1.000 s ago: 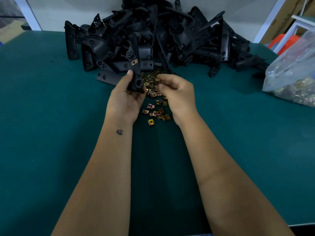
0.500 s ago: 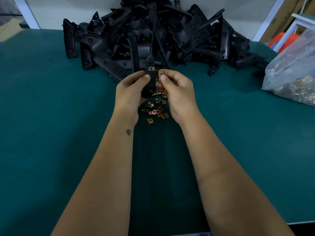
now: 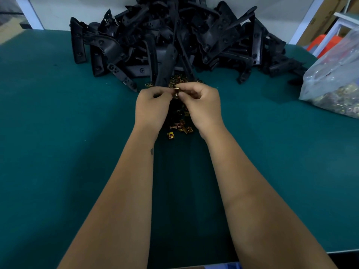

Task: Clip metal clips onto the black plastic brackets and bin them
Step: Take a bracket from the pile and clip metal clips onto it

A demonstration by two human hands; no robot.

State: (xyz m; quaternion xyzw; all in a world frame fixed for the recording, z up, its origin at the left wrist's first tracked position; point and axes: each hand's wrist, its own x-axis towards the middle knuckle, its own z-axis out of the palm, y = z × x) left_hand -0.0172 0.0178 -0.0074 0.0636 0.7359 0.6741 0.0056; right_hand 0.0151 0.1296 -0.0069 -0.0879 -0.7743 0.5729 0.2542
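Pinching a metal clip (image 3: 176, 92) against one bracket (image 3: 165, 68), both hands (image 3: 152, 107) (image 3: 202, 105) work mid-counter (image 3: 58, 133). Judging by the big bracket pile (image 3: 174, 35) at twelve o'clock, most remains; no bin is visible.

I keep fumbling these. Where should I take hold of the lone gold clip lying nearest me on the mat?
Probably pinch the lone clip by its two opposite side edges, coming straight down from above. It lies flat on the green mat, holed face up, a little apart from the other loose clips, so a grip there has room.
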